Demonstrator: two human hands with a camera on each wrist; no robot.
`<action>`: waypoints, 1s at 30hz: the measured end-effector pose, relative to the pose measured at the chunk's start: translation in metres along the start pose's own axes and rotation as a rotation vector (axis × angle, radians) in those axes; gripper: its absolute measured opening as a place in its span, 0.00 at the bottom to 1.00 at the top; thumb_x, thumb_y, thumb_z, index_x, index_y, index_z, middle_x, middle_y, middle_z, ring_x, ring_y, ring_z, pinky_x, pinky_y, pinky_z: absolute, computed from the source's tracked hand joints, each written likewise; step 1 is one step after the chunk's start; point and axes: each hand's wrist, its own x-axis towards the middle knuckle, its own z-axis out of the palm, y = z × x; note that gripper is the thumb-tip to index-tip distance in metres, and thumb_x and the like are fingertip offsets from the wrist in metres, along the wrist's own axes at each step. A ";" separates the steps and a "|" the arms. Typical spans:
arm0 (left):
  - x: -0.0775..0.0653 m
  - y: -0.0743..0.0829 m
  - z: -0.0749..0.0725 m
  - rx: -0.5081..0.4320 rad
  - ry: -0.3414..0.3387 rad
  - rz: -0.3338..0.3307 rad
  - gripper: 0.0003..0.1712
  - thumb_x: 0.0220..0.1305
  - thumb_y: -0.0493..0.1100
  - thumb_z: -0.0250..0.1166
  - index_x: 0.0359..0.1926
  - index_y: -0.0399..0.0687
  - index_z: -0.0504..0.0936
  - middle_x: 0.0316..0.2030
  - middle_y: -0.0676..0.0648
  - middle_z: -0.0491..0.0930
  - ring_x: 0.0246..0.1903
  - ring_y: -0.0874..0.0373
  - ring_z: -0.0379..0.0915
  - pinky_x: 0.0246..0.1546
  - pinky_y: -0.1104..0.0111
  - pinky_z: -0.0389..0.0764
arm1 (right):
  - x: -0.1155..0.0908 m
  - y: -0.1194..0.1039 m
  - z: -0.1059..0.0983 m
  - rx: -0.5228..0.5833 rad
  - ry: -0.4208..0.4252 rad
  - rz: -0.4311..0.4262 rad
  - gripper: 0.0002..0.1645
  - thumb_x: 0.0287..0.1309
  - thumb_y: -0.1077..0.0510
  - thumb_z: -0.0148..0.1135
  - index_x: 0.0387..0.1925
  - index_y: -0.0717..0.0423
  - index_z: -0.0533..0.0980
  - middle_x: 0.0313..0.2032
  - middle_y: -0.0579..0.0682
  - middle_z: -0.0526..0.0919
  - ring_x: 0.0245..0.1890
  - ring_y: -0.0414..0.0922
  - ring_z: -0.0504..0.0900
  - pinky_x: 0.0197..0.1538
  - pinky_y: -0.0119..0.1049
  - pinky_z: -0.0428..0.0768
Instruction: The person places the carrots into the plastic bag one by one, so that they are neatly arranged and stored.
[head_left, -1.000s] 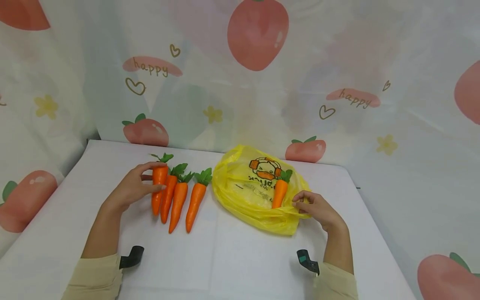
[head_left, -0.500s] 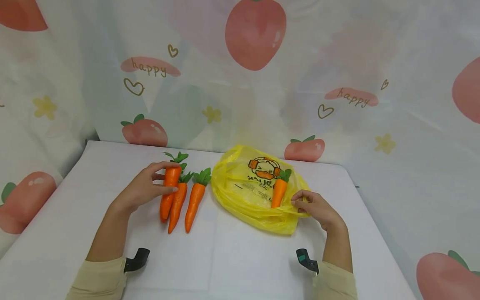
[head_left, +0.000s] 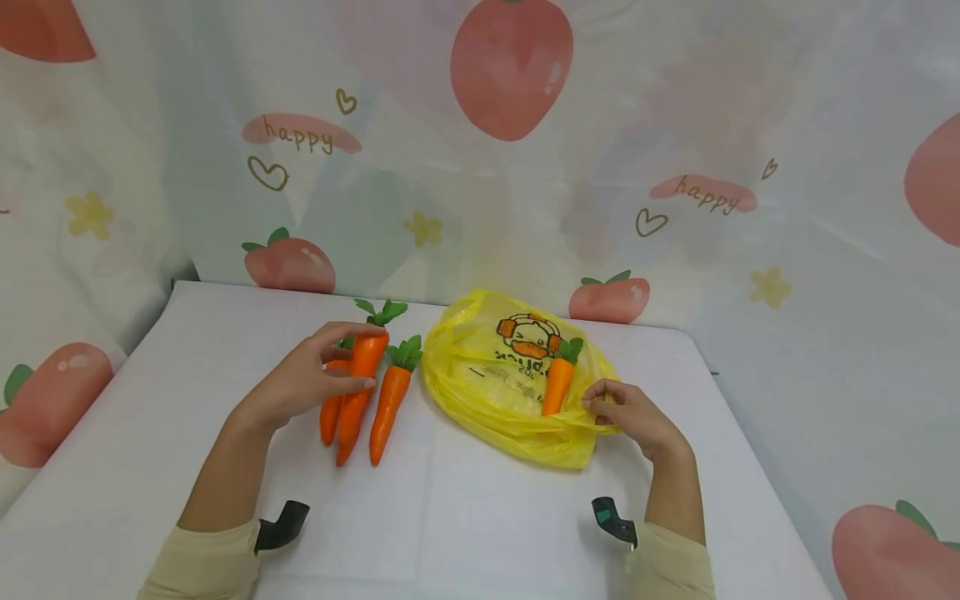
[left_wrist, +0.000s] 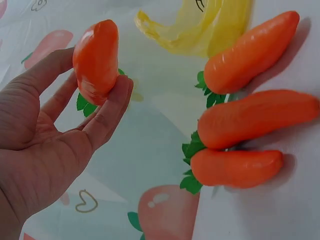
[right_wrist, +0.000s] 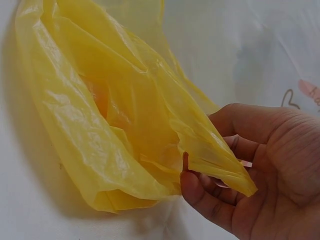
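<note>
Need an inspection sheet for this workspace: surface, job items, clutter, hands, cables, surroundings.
Surface: white-covered table, faint crease lines.
Job items: three loose carrots side by side on the table; another carrot at the yellow bag, its lower end hidden behind a fold of plastic. The bag is crumpled, with a duck print.
Clutter: nothing seen.
Left hand: grips the held carrot between thumb and fingers, leaf end away from the wrist camera.
Right hand: pinches the bag's edge.
Cables: nothing seen.
Surroundings: backdrop printed with fruit, hearts, flowers and "happy"; black fittings at both sleeves.
</note>
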 end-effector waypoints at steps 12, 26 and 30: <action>0.001 0.007 0.018 -0.041 -0.058 0.043 0.34 0.64 0.37 0.74 0.69 0.62 0.77 0.71 0.48 0.64 0.63 0.38 0.68 0.51 0.52 0.82 | 0.002 -0.001 0.001 -0.001 -0.017 -0.010 0.13 0.74 0.57 0.58 0.49 0.63 0.78 0.46 0.56 0.75 0.47 0.53 0.75 0.53 0.37 0.80; 0.008 0.014 0.045 -0.052 -0.169 0.088 0.34 0.63 0.39 0.76 0.66 0.72 0.78 0.71 0.55 0.64 0.63 0.42 0.68 0.53 0.56 0.82 | 0.002 0.002 -0.001 0.000 -0.007 -0.008 0.15 0.70 0.60 0.61 0.54 0.65 0.77 0.42 0.57 0.76 0.42 0.54 0.77 0.46 0.35 0.81; 0.012 0.018 0.056 -0.043 -0.196 0.079 0.36 0.63 0.36 0.75 0.66 0.73 0.78 0.72 0.55 0.62 0.63 0.43 0.68 0.54 0.56 0.81 | 0.000 0.003 -0.001 -0.012 -0.003 -0.007 0.16 0.71 0.59 0.62 0.54 0.65 0.78 0.41 0.57 0.76 0.42 0.54 0.78 0.46 0.35 0.81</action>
